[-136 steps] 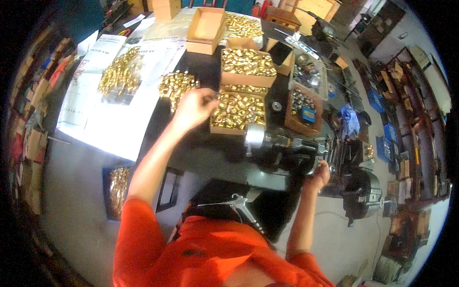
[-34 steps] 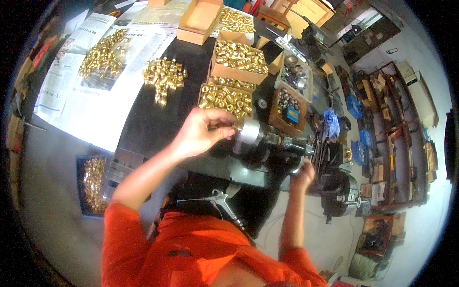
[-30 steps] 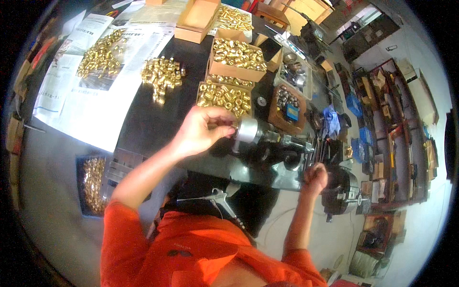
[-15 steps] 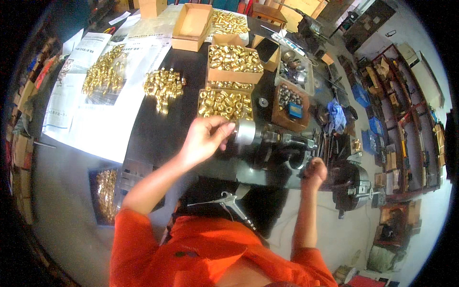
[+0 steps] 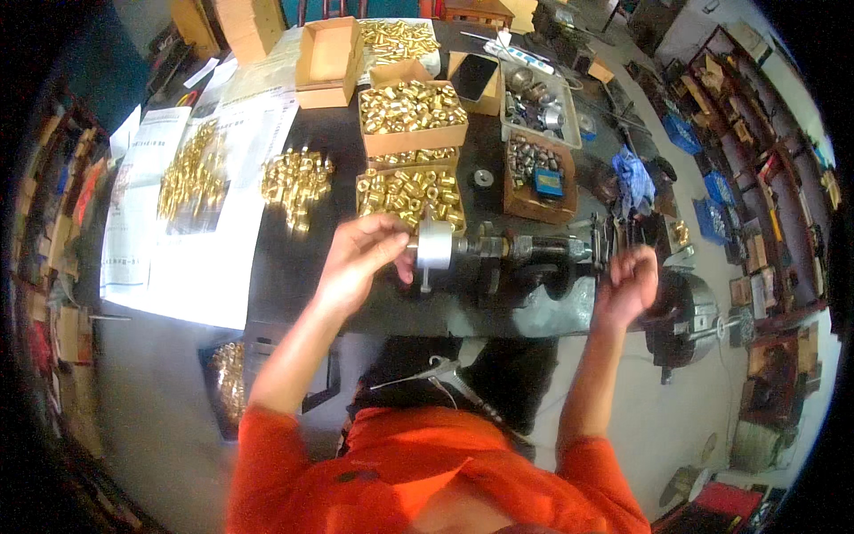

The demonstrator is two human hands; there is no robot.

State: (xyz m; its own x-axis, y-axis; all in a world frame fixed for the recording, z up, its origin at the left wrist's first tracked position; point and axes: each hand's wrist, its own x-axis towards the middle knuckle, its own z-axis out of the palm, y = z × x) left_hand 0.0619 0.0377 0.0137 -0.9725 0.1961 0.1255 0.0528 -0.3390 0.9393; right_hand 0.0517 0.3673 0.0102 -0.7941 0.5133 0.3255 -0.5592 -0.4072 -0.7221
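Note:
A small bench fixture with a dark shaft (image 5: 547,247) lies across the front of the black table. At its left end is a silver round chuck (image 5: 435,245). My left hand (image 5: 360,258) is closed at the chuck's left face, thumb and fingers pinching a small brass fitting (image 5: 412,242), mostly covered. Beyond the fixture's right end, my right hand (image 5: 628,283) is curled closed; what it grips is hidden and blurred. Just behind the chuck stands an open cardboard box of brass fittings (image 5: 409,194), and a second, fuller cardboard box (image 5: 414,144) is behind it.
Loose brass fittings (image 5: 298,182) lie left, and more brass parts (image 5: 193,178) are on newspaper (image 5: 178,271). A box of metal parts (image 5: 538,211), a clear bin (image 5: 578,129) and a blue rag (image 5: 633,182) are right. An air gun (image 5: 440,374) hangs at the front edge.
My right hand has moved up and to the right, away from the fixture's underside. My left hand stays at the chuck. The whole view has shifted slightly.

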